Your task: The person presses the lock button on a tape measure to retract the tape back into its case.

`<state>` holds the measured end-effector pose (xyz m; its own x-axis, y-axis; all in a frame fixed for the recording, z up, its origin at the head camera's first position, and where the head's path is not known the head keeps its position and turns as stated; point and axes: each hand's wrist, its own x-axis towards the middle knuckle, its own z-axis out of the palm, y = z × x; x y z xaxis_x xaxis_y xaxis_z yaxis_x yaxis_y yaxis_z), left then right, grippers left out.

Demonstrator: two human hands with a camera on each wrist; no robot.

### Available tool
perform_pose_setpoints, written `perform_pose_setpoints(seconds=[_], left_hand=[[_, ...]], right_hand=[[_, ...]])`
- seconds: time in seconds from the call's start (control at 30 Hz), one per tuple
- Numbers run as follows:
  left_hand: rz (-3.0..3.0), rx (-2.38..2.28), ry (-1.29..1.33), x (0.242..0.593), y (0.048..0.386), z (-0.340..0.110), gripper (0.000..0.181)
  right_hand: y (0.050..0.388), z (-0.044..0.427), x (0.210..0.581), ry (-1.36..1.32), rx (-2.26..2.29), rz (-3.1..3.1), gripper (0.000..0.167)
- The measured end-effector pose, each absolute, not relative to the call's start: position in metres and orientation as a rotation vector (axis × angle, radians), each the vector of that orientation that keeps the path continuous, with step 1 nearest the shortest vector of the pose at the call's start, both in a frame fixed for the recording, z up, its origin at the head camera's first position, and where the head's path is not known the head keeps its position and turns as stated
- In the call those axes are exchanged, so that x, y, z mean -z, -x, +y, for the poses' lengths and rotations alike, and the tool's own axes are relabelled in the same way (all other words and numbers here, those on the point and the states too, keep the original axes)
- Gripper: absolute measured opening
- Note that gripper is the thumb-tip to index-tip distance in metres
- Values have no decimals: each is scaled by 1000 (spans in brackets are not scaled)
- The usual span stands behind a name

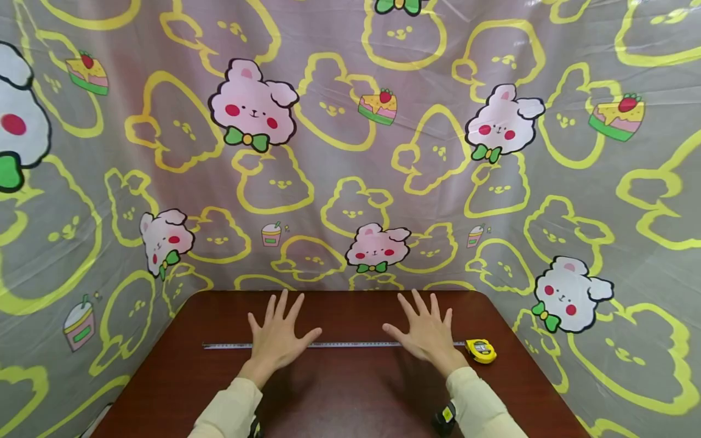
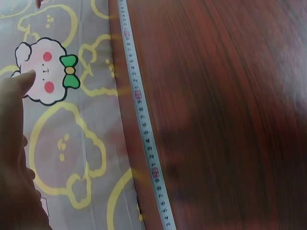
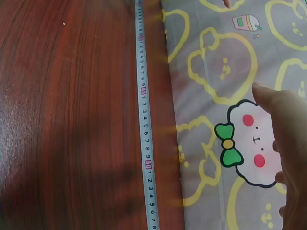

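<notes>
From my head feed, I have the left hand (image 1: 278, 334) just left of centre in the lower part of the frame and the right hand (image 1: 427, 333) right of centre, both palm-down with the fingers spread; the grip on each side is wide. The yellow tape measure (image 1: 481, 351) sits at the lower right of the frame, just beside my right wrist, on the dark red-brown bench (image 1: 350, 389). Its pale blade (image 1: 353, 345) runs out leftward across the bench, passing behind both hands and ending left of the left one. I cannot tell whether either hand touches it. In the left wrist feed I see the numbered blade slanting from top to bottom, with the hand along the left edge; the right wrist feed puts the hand at the right edge. A grey backdrop (image 1: 334, 161) with rabbit prints fills the upper frame.
</notes>
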<state>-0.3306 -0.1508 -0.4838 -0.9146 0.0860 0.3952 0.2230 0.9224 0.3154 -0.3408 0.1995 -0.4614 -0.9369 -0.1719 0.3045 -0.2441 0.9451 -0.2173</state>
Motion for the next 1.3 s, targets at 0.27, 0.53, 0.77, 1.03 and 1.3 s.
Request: perform_pose_setpoints(seconds=[0.27,0.53,0.77,1.03,1.3], left_hand=[[-2711,560,226,482,332,-170,94],[-2725,638,211,479,333,-190,96],[-2702,690,187,482,333,-208,92],[-2704,751,146,488,334,-222,93],[-2702,774,97,491,334,-244,94]], right_hand=[[340,211,458,-301,-417,-2788,90],[341,224,460,-226,-537,-2804,90],[341,235,461,-195,-586,-2808,90],[341,249,460,-163,-607,-2795,90],[344,275,466,-136,-655,-2735,93]])
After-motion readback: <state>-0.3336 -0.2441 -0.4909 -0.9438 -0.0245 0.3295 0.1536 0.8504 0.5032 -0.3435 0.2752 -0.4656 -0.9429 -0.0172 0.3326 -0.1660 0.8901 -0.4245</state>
